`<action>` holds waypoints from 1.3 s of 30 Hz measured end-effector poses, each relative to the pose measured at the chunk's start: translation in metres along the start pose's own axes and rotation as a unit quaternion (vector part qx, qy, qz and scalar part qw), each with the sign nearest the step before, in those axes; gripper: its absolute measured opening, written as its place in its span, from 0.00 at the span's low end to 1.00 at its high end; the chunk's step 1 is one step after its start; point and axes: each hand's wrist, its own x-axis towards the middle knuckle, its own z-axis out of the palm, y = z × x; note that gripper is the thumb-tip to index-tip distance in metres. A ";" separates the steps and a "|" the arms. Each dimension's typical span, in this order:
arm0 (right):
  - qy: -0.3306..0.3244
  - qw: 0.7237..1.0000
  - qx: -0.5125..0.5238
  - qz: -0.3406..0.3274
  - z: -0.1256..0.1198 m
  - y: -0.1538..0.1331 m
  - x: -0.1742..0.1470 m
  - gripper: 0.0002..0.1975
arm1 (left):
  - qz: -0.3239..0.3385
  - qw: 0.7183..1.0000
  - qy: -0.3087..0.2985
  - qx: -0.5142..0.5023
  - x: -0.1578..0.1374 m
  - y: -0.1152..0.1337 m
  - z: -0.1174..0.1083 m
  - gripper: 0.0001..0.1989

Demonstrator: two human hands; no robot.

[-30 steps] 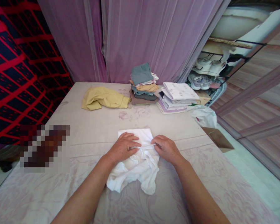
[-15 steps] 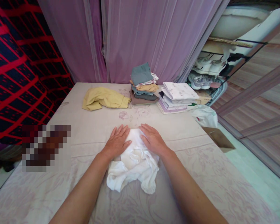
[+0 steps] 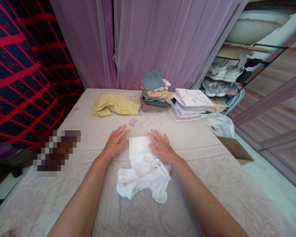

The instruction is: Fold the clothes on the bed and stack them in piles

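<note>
A white cloth garment (image 3: pixel 143 174) lies in front of me on the bed-like surface with a floral cover (image 3: pixel 108 214). Its far part is flat and smooth, while the near part is crumpled. Just left of the flat part, my left hand (image 3: pixel 115 142) hovers or rests with fingers apart, holding nothing. My right hand (image 3: pixel 161 144) lies over the garment's right side, palm down and fingers spread. Part of the cloth is hidden under that hand.
At the back lie a yellow garment (image 3: pixel 115 104), a stack of folded clothes (image 3: pixel 154 92) and a pile of folded white cloths (image 3: pixel 191 102). A shoe rack (image 3: pixel 259 72) and an open cardboard box (image 3: pixel 234 148) stand at the right. Purple curtains (image 3: pixel 143 42) hang behind.
My left hand has come off the white garment and moved left, uncovering its smooth left edge. My right hand stays on the cloth. The view has shifted slightly.
</note>
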 end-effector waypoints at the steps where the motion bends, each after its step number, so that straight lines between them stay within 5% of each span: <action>1: 0.006 1.000 -0.003 -0.007 0.002 -0.001 0.000 0.28 | 0.004 1.000 -0.010 0.005 -0.001 -0.002 -0.001 0.22; 7: -0.011 0.999 0.024 -0.017 0.012 0.001 -0.001 0.26 | 0.021 0.997 -0.060 0.040 -0.008 -0.002 0.007 0.17; 15: 0.185 0.965 0.181 -0.050 0.009 0.024 -0.052 0.17 | -0.001 0.999 -0.045 -0.030 -0.012 -0.004 -0.003 0.11; 19: 0.198 0.966 0.154 -0.058 0.007 0.024 -0.096 0.15 | 0.018 0.995 -0.085 -0.038 -0.051 0.008 -0.024 0.11; 25: 0.112 0.982 0.102 -0.116 0.011 0.014 -0.131 0.22 | 0.016 0.984 -0.179 0.014 -0.124 0.040 -0.050 0.16; 30: 0.097 0.982 0.070 -0.145 0.013 0.007 -0.132 0.20 | -0.054 0.988 -0.113 0.090 -0.144 0.063 -0.026 0.31; 34: 0.135 0.973 0.043 -0.184 0.014 0.003 -0.132 0.22 | -0.060 0.995 -0.046 0.067 -0.148 0.074 0.000 0.25; 39: 0.183 0.962 0.076 -0.187 0.017 0.002 -0.126 0.11 | -0.032 0.993 0.048 -0.100 -0.143 0.083 0.005 0.13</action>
